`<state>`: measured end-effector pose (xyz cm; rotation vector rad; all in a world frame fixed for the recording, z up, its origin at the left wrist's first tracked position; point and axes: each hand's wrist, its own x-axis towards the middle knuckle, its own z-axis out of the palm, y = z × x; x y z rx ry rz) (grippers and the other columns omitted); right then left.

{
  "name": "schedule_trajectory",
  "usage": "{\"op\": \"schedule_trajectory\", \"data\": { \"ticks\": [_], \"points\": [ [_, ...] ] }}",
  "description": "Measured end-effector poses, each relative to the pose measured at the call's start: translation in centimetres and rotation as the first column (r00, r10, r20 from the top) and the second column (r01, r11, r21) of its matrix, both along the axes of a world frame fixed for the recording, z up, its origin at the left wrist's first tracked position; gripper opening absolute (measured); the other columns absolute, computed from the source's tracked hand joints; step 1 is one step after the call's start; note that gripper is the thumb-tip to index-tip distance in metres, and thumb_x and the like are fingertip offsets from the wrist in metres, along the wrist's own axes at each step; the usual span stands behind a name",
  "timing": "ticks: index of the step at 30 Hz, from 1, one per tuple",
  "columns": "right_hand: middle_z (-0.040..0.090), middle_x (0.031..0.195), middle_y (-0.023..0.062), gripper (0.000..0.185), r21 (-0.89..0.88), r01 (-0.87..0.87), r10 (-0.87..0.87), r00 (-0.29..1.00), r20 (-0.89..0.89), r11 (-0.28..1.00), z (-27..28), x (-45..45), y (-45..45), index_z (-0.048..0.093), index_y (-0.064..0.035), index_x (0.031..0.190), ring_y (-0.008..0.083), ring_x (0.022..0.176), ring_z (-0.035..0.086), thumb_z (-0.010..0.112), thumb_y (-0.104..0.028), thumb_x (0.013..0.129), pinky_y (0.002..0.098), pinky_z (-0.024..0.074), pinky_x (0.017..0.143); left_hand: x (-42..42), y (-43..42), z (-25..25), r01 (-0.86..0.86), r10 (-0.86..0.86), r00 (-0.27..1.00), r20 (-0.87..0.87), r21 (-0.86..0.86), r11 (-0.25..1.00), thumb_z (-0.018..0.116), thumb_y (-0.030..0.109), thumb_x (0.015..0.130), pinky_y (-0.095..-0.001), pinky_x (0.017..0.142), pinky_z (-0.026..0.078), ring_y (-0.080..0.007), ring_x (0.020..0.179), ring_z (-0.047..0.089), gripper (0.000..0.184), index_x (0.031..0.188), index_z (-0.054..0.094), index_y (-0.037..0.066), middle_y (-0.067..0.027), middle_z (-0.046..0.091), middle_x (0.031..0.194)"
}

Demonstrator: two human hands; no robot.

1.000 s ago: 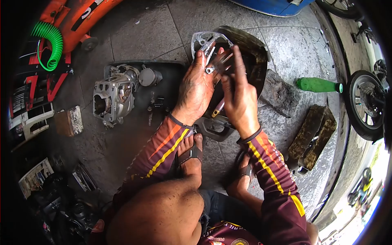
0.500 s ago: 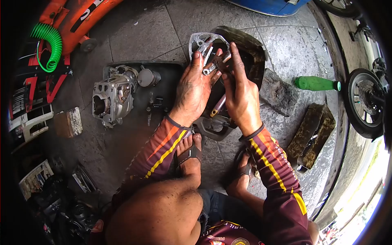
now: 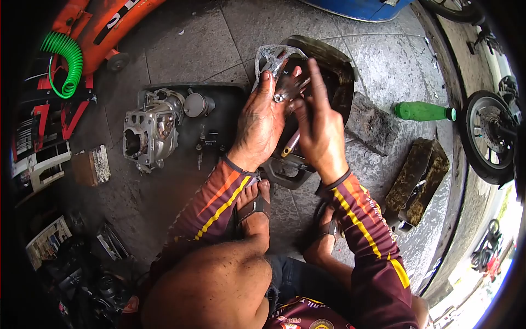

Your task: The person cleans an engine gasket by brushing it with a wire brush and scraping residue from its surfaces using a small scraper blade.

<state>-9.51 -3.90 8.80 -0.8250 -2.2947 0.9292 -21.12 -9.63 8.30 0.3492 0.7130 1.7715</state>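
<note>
Here's the silver metal part (image 3: 266, 56) — up over the black basin (image 3: 346, 67), gripped by the left hand (image 3: 256, 129), thumb on the near side, the other fingers largely hidden. Close beside it, the right hand (image 3: 324, 134) has its index finger stretched out straight; whether its other fingers pinch anything, I can't tell, it's a blur between the hands. Inside the basin, a rod (image 3: 291, 143) with a brassy tip leans near the right hand. Over to the view's left lies the dark tray (image 3: 222, 86): piston (image 3: 197, 105) and small parts (image 3: 206, 140) in it, engine casting (image 3: 156, 129) at its end. Far right — a grimy trough (image 3: 434, 183), contents unclear, and a green bottle (image 3: 421, 111) on its side.
</note>
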Motion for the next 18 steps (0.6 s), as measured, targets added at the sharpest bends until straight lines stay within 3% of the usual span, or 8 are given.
{"op": "schedule_trajectory", "data": {
  "ticks": [2,6,7,8,11,14,15,18],
  "points": [
    [0.069,0.081,0.0224,0.071,-0.123,0.194,-0.207,0.973,-0.103,0.973,-0.2,-0.1,1.2,0.019,-0.0097,0.154,0.0402,0.066,0.068,0.056,-0.010,0.094,0.0465,0.0531,0.058,0.3,-0.2,-0.1,-0.076,0.076,0.997,-0.003,-0.092,0.993,0.038,0.041,0.106,-0.0374,0.108,0.038,-0.0229,0.131,0.048,0.055,0.148,0.036,0.007,-0.0117,0.050,0.142],
    [0.070,0.083,0.0206,0.065,-0.191,0.139,-0.166,0.977,-0.136,0.972,0.2,-0.3,-0.3,0.024,-0.0085,0.152,0.0397,0.074,0.070,0.057,-0.013,0.096,0.0435,0.0547,0.065,0.8,-0.1,-0.1,-0.051,0.050,0.999,-0.015,-0.057,0.997,0.040,0.043,0.105,-0.0370,0.109,0.036,-0.0214,0.131,0.047,0.057,0.147,0.037,0.005,-0.0092,0.049,0.143],
    [0.070,0.084,0.0202,0.057,-0.255,0.183,-0.229,0.960,-0.160,0.949,0.6,-0.4,-0.1,0.033,-0.0074,0.147,0.0364,0.077,0.071,0.058,-0.014,0.096,0.0403,0.0548,0.067,0.8,-0.1,-0.3,-0.028,0.026,0.999,-0.040,-0.038,0.999,0.042,0.044,0.104,-0.0363,0.109,0.035,-0.0197,0.133,0.045,0.058,0.147,0.037,0.005,-0.0079,0.049,0.144],
    [0.072,0.084,0.0166,0.048,-0.408,0.222,-0.324,0.925,-0.200,0.885,0.7,-0.5,0.3,0.043,-0.0043,0.138,0.0241,0.072,0.070,0.061,-0.015,0.096,0.0343,0.0530,0.064,1.1,-0.1,-1.0,-0.009,0.010,1.000,0.001,-0.070,0.998,0.042,0.047,0.103,-0.0347,0.111,0.031,-0.0171,0.136,0.041,0.060,0.148,0.037,0.007,-0.0062,0.048,0.146],
    [0.067,0.077,0.0034,0.027,-0.616,0.195,-0.450,0.844,-0.291,0.763,0.1,-0.3,1.4,0.057,0.0012,0.113,0.0052,0.068,0.055,0.065,-0.018,0.095,0.0226,0.0454,0.060,1.7,-0.1,-0.5,0.038,-0.038,0.999,-0.026,-0.008,0.999,0.038,0.049,0.104,-0.0309,0.110,0.026,-0.0132,0.139,0.035,0.062,0.151,0.034,0.009,-0.0016,0.037,0.155],
    [0.065,0.077,0.0014,0.021,-0.664,0.140,-0.328,0.930,-0.167,0.735,1.3,0.4,2.0,0.060,0.0003,0.103,0.0047,0.068,0.055,0.064,-0.019,0.096,0.0222,0.0444,0.060,1.5,-0.2,-0.5,0.078,-0.078,0.997,0.004,0.005,0.997,0.041,0.047,0.104,-0.0292,0.110,0.025,-0.0121,0.142,0.031,0.062,0.152,0.032,0.009,0.0004,0.034,0.156],
    [0.065,0.077,0.0005,0.022,-0.602,0.129,-0.286,0.942,-0.174,0.788,1.2,0.6,2.6,0.062,0.0001,0.098,0.0059,0.067,0.055,0.063,-0.022,0.096,0.0248,0.0445,0.060,1.3,-0.1,-0.5,0.061,-0.062,0.995,0.077,0.005,0.998,0.044,0.041,0.104,-0.0320,0.110,0.031,-0.0159,0.137,0.040,0.056,0.149,0.037,0.007,-0.0047,0.045,0.149],
    [0.064,0.078,0.0133,0.024,-0.374,0.028,-0.051,0.997,-0.051,0.927,2.2,1.7,4.6,0.063,0.0003,0.097,0.0156,0.062,0.056,0.066,-0.023,0.092,0.0306,0.0463,0.062,-1.5,-0.4,-0.6,0.171,-0.174,0.981,0.080,0.044,0.984,0.046,0.033,0.104,-0.0364,0.106,0.042,-0.0206,0.125,0.054,0.048,0.142,0.045,0.003,-0.0106,0.055,0.137]
  ]
}}
